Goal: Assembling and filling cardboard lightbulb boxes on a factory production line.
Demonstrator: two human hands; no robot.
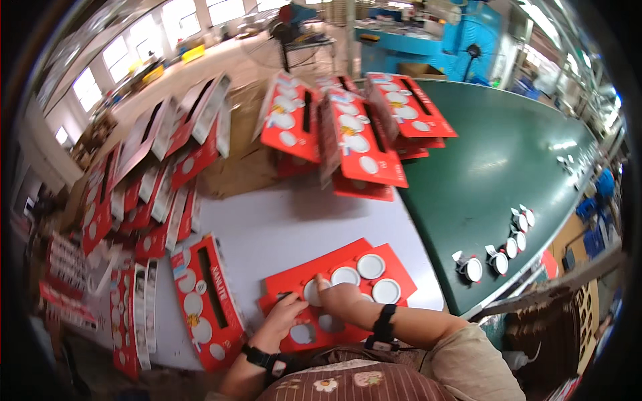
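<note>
Both hands press white round discs into the holes of a red card (338, 287) lying on the white desk (281, 227). The left hand (284, 314) holds the card's edge, fingers curled; the right hand (338, 297) pinches a disc (313, 292). I judge some holes remain unfilled. More red cards (364, 144) are piled behind; small lamps (498, 260) lie on the green belt (508, 167).

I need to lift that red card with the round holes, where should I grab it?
Probably take the red card by its bare far-right edge, coming from the right: it lies flat, both hands cover its near-left part, and white discs fill the middle.
</note>
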